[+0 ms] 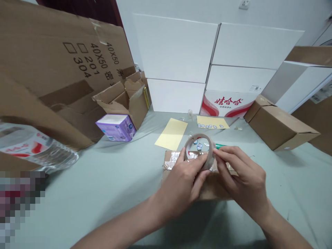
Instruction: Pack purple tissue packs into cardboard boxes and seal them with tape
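A roll of clear packing tape [200, 149] stands on edge between my left hand [181, 185] and my right hand [241, 174]. Both hands grip it, my left fingers on its near side and my right fingertips pinching its right rim. Beneath them lies a small cardboard box [215, 188] with shiny tape across its top, partly hidden by my hands. Several small printed labels [199, 145] show through and behind the roll. A green-capped marker [220, 146] lies behind my right fingers, mostly hidden.
Two pale yellow sheets [171, 134] lie on the pale green table cover [103, 186], one with small labels. Nearby are a purple carton [116, 128], an open cardboard box [124, 102], a closed cardboard box [281, 126], stacked white boxes [207, 62], and a plastic water bottle [31, 148].
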